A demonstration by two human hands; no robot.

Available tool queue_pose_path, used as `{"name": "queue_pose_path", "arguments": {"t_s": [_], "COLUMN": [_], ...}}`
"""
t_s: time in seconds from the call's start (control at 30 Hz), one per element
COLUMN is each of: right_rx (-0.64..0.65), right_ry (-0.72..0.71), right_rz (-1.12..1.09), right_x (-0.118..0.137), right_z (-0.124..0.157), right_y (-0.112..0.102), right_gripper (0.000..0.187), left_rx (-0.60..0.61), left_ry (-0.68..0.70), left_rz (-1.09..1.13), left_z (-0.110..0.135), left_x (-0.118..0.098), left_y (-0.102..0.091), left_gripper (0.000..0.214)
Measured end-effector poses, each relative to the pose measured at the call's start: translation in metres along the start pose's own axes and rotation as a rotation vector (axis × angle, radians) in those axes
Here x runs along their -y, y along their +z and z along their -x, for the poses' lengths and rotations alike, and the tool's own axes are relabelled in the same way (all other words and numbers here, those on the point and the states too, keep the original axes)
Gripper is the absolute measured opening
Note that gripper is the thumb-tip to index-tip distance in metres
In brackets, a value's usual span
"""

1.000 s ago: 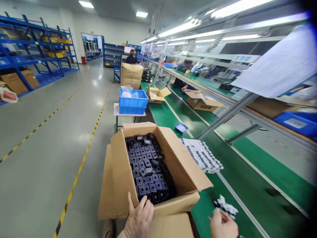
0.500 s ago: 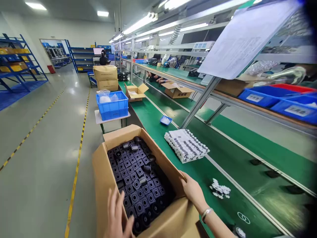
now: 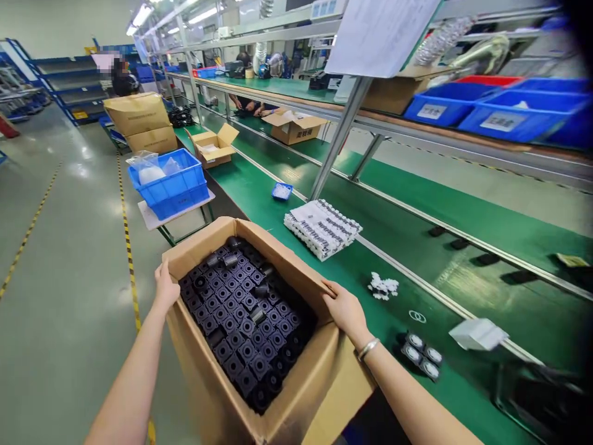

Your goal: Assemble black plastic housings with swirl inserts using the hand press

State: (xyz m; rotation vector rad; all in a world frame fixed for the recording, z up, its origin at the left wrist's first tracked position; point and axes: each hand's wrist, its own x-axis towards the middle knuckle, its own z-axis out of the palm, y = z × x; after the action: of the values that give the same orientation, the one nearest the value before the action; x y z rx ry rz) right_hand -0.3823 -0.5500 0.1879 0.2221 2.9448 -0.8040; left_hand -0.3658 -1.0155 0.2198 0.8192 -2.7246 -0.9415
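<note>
A large open cardboard box [image 3: 290, 266] stands in front of me, beside the green workbench. Rows of black square plastic parts [image 3: 236, 312] with round holes fill it, and several loose black pieces lie on top of them. My left hand [image 3: 165, 287] grips the box's left wall near its far corner, fingers over the rim. On the other side, my right hand [image 3: 345, 309] is closed on the right rim, its fingertips hooked over the cardboard. A flap hangs outward below my right wrist.
On the green bench [image 3: 241, 191] lie a stack of white trays [image 3: 322, 228], white pieces [image 3: 383, 285], black parts with white rings [image 3: 421, 355] and a white block [image 3: 479, 334]. A blue crate [image 3: 171, 185] stands on a stool. Another person's arms [image 3: 250, 106] show across the bench.
My left hand has moved from above the near left side to the far left rim and closed on it. My right hand stays on the right rim. The view has swung right.
</note>
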Motion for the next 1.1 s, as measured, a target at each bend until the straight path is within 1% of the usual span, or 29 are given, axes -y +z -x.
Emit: {"name": "queue_pose_path", "arguments": {"t_s": [0.1, 0.17, 0.23, 0.3, 0.33, 0.37, 0.43, 0.5, 0.57, 0.63, 0.73, 0.8, 0.93, 1.1], "right_rx": [-0.058, -0.111, -0.158, -0.138, -0.087, -0.008, 0.196, 0.396, 0.54, 0.619, 0.668, 0.669, 0.637, 0.631], "right_ry": [0.036, 0.058, 0.043, -0.048, -0.123, -0.209, -0.377, -0.483, -0.505, -0.475, -0.437, -0.421, -0.402, -0.46], "right_rz": [0.013, 0.047, 0.094, 0.128, 0.135, 0.136, 0.132, 0.144, 0.182, 0.234, 0.289, 0.31, 0.354, 0.365], "right_x": [0.007, 0.015, 0.03, 0.052, 0.065, 0.079, 0.106, 0.127, 0.141, 0.147, 0.15, 0.153, 0.162, 0.172], "right_z": [0.004, 0.014, 0.033, 0.058, 0.073, 0.087, 0.113, 0.133, 0.145, 0.15, 0.15, 0.148, 0.146, 0.147], "right_y": [-0.001, -0.003, -0.003, 0.002, 0.007, 0.015, 0.036, 0.06, 0.081, 0.095, 0.103, 0.104, 0.108, 0.12], "right_gripper": [0.044, 0.043, 0.045, 0.048, 0.047, 0.046, 0.046, 0.056, 0.072, 0.084, 0.091, 0.089, 0.079, 0.065], "left_rx": [0.016, 0.01, 0.009, 0.015, 0.018, 0.019, 0.014, 0.004, -0.007, -0.017, -0.028, -0.036, -0.045, -0.054], "left_ry": [-0.027, -0.006, 0.033, 0.067, 0.078, 0.085, 0.092, 0.099, 0.11, 0.12, 0.13, 0.134, 0.142, 0.162], "left_rz": [0.021, 0.036, 0.055, 0.079, 0.091, 0.103, 0.125, 0.147, 0.172, 0.197, 0.226, 0.24, 0.256, 0.267], "left_z": [-0.009, -0.015, -0.02, -0.024, -0.026, -0.027, -0.027, -0.028, -0.028, -0.028, -0.03, -0.032, -0.034, -0.034], "left_x": [0.008, 0.012, 0.015, 0.018, 0.02, 0.021, 0.024, 0.027, 0.028, 0.029, 0.03, 0.031, 0.033, 0.035], "left_y": [-0.002, -0.002, 0.0, 0.001, 0.001, 0.001, 0.001, 0.001, 0.001, 0.003, 0.007, 0.009, 0.012, 0.013], "left_gripper": [0.092, 0.091, 0.089, 0.086, 0.085, 0.084, 0.081, 0.078, 0.077, 0.079, 0.085, 0.087, 0.087, 0.086]}}
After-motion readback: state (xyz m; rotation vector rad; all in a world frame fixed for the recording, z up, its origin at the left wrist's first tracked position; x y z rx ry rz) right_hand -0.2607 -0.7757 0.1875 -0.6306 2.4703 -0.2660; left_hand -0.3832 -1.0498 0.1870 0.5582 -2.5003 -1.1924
